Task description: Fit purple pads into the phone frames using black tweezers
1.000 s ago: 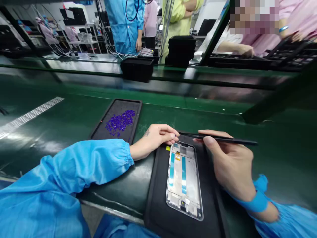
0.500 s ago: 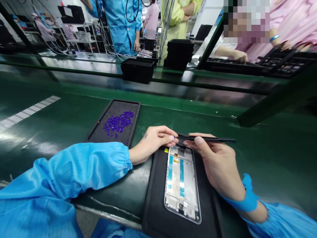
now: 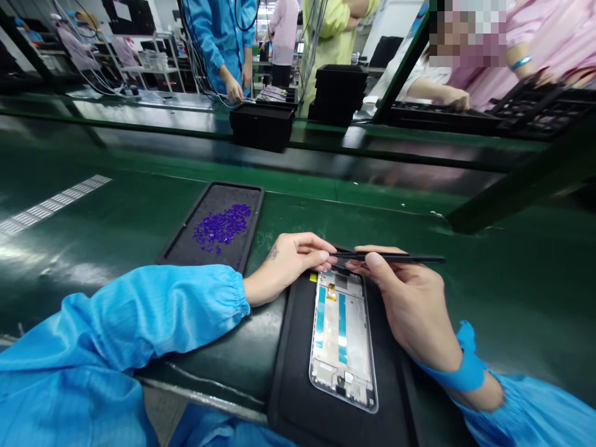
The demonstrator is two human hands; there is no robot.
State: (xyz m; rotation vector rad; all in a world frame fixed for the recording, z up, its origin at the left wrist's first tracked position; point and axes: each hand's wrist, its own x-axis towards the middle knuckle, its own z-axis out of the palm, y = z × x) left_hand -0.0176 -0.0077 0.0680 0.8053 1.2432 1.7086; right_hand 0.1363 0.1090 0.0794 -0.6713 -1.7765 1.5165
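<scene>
My right hand (image 3: 410,298) is closed round black tweezers (image 3: 400,257), held almost level with the tips toward the left. My left hand (image 3: 298,257) pinches a tiny purple piece (image 3: 331,254) between thumb and forefinger, right at the tweezer tips. Below both hands lies an opened phone frame (image 3: 333,347), a silver housing with two blue-green strips and a small orange flex cable (image 3: 331,292). It rests on a black tray (image 3: 293,372). Fingers partly hide its top end, where a yellow tab (image 3: 313,278) shows.
A second black tray (image 3: 186,239) holds many small purple pieces (image 3: 223,226) to the left. Black bins (image 3: 261,127) stand on the ledge ahead, with co-workers beyond it. A green post (image 3: 503,192) slants across the right side. White slots (image 3: 56,205) mark the far left.
Both hands stay almost in place, with the purple piece still at the tweezer tips. Across the ledge, a blue-sleeved person's hand has come down near the black bin. The view has shifted slightly.
</scene>
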